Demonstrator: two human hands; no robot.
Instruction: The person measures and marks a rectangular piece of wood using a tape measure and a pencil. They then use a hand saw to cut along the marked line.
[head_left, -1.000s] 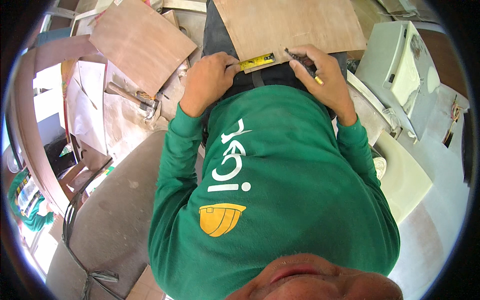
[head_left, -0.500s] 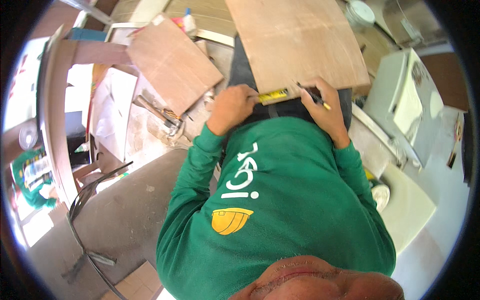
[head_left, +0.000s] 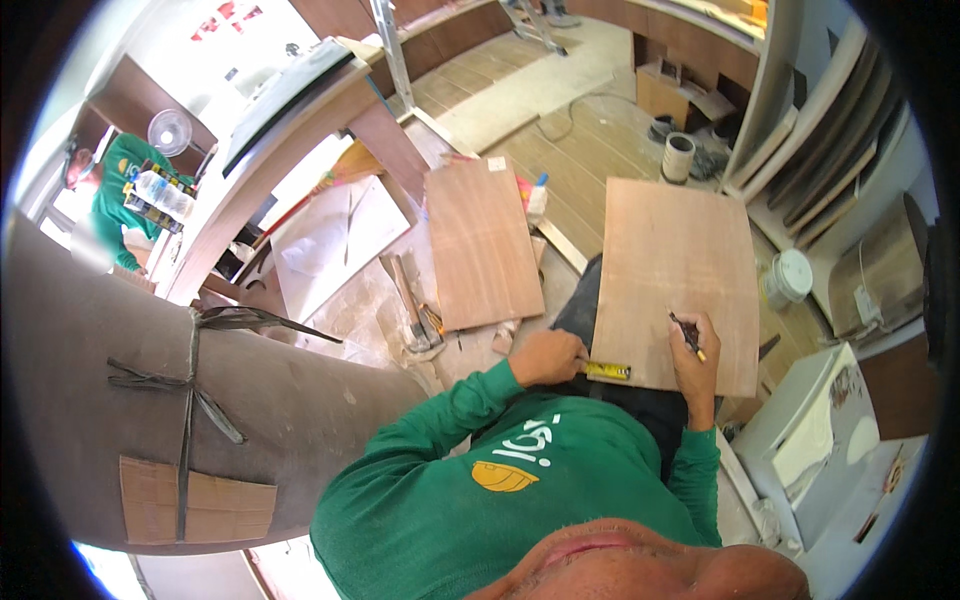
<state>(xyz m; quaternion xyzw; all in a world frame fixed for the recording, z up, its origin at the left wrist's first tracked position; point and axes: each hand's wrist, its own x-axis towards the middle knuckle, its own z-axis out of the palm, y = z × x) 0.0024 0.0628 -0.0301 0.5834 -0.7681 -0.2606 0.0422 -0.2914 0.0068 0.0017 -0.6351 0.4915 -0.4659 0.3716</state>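
A rectangular plywood panel (head_left: 680,260) lies across my lap. At its near left corner, my left hand (head_left: 550,357) is closed on one end of a yellow tape measure (head_left: 608,371), which lies along the panel's near edge. My right hand (head_left: 697,360) rests over the panel's near right part, its fingers closed around a dark pencil (head_left: 688,335) with a yellow end. The pencil's upper tip points up and left, away from me. Most of what my left hand grips is hidden inside the fingers.
Left of my lap, a second plywood panel (head_left: 482,245) lies near a hammer (head_left: 405,300) and a white board (head_left: 340,245). A white bucket (head_left: 790,275) stands on the right. A large brown roll (head_left: 290,400) lies close on my left. Beyond it is another person (head_left: 130,200) in green.
The view has swung up and left, showing more of the room. My right hand with the pencil has moved from the panel's near edge onto its surface. My left hand still grips the tape measure.
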